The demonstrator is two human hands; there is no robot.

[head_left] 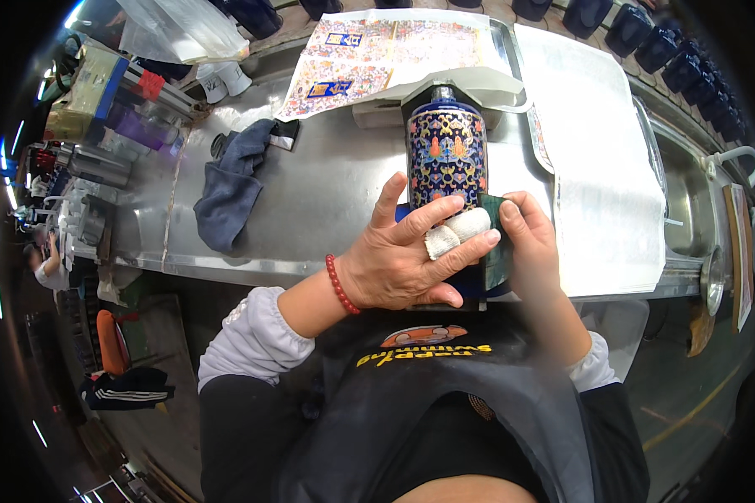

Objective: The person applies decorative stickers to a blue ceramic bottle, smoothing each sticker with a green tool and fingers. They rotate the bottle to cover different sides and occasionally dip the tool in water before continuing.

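Observation:
A dark blue bottle (447, 155) with a colourful floral pattern lies on the metal worktable in front of me, its neck pointing away. Over its near end spreads my left hand (398, 247), fingers stretched out; white wrapping (457, 233) covers part of one or two fingers. Whether that hand presses on the bottle or only rests at it, I cannot tell. Between the thumb and fingers of my right hand (528, 235) is a thin dark green flat piece, like a scraper (496, 251), held upright along the bottle's right side. The bottle's near end is hidden by my hands.
Printed floral sheets (352, 54) lie beyond the bottle, with white paper sheets (600, 168) to the right. A blue-grey cloth (233, 189) lies on the left of the metal table (327, 197). Blue bottles (629, 32) line the far edge; a sink (679, 193) is at far right.

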